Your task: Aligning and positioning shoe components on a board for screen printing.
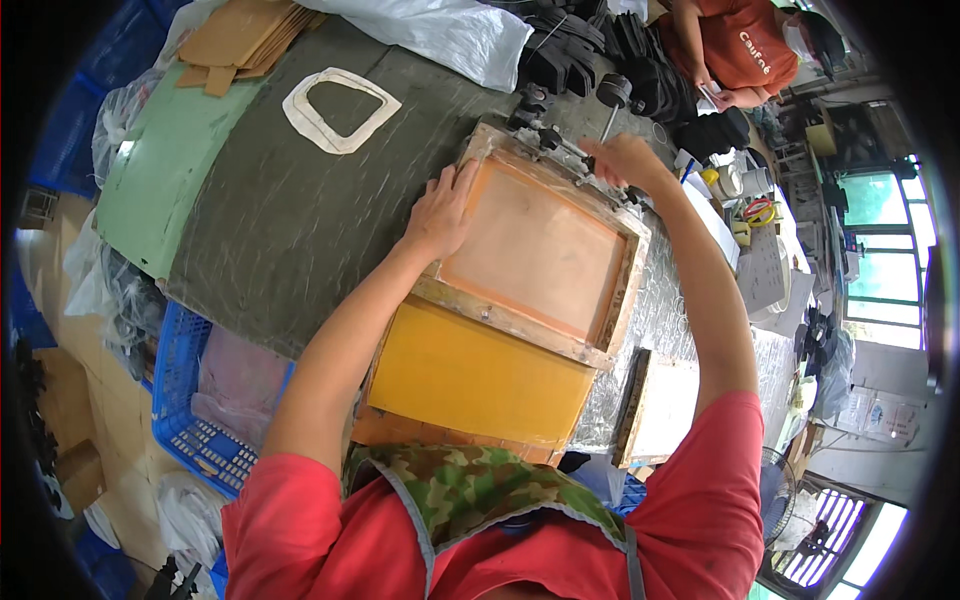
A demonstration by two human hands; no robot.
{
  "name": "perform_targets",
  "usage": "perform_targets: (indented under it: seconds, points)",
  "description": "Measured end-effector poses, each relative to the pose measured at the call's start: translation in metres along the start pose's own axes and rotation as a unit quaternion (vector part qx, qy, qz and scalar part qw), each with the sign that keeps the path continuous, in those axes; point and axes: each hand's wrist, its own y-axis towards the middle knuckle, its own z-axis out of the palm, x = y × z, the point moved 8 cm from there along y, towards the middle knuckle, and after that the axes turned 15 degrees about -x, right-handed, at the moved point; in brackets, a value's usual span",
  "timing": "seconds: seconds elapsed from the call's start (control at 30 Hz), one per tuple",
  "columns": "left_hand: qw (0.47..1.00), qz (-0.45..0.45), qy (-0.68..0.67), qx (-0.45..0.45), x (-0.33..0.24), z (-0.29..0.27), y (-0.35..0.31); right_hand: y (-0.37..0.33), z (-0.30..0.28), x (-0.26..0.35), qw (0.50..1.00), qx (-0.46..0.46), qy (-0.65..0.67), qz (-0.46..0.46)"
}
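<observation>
A wooden screen-printing frame [627,300] with a pale, orange-bordered mesh [540,250] lies on the dark work table [280,215] in front of me. My left hand [440,210] grips its left wooden edge, fingers curled over the rail. Along the far rail runs a metal hinge clamp [562,147] with dark knobs. At that clamp's right part, my right hand [628,162] has its fingers closed; what they hold is hidden. A rod with a round black weight [613,91] rises just beyond this hand. Under the frame's near side lies a yellow panel [480,375].
A white ring-shaped cutout [340,110] lies far left, near stacked brown cardboard [235,45]. Black pieces [560,50] are piled at the back, near a co-worker in an orange shirt [745,50]. A blue crate [185,390] stands left; another frame [660,410] lies right.
</observation>
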Motion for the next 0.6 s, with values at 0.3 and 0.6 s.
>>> perform_targets:
  seconds: [0.3,0.6]
  points:
    - [1.000,0.010,0.001,-0.017,-0.004,-0.003,0.000,0.003,-0.030,0.029,0.969,-0.219,-0.053,-0.097]
    - [1.000,-0.018,-0.008,0.009,-0.001,0.001,-0.001,0.015,0.006,-0.012,0.998,0.003,0.038,0.042]
